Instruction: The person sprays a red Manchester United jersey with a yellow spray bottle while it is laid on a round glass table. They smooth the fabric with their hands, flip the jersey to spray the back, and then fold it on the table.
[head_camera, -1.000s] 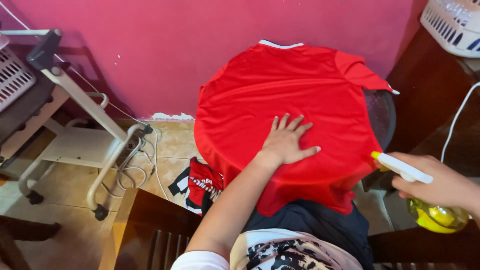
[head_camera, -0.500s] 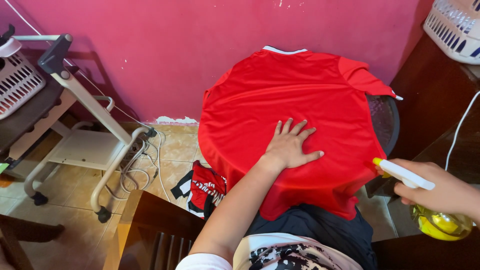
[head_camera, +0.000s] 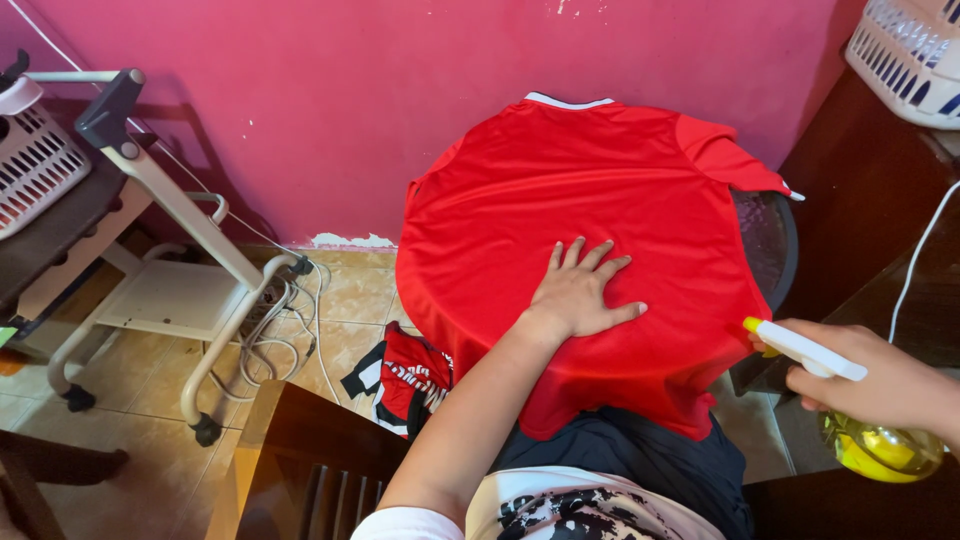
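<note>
A magenta wall (head_camera: 350, 110) with chipped paint along its foot closes the back of the room, above a floor of beige tiles (head_camera: 340, 300). Against it stands a small round table (head_camera: 775, 235), dark and glassy at its one bare edge, almost wholly draped by a red shirt (head_camera: 590, 190) spread flat with its white-trimmed collar toward the wall and one sleeve lying out to the right. The left hand (head_camera: 580, 295) rests palm down on the near half of the shirt, fingers spread apart and flat on the cloth, gripping nothing. The right hand (head_camera: 880, 385) is off the table's right edge, closed around a yellow spray bottle (head_camera: 880, 450), whose white nozzle (head_camera: 800, 347) points left toward the shirt's lower right hem, just beside it. Dark cloth (head_camera: 640, 460) hangs below the shirt's front edge, close to the person's body. At left stands a white wheeled stand (head_camera: 180, 280) with a tangle of cables (head_camera: 275, 320) at its base and a white basket (head_camera: 35, 165) on a dark shelf beside it. A dark wooden chair (head_camera: 300, 460) sits near the left arm, and a red, black and white garment (head_camera: 405, 380) lies crumpled on the floor under the table's edge. At right a dark wooden cabinet (head_camera: 870, 190) carries another white basket (head_camera: 910, 50) and a white cord (head_camera: 915, 260).
</note>
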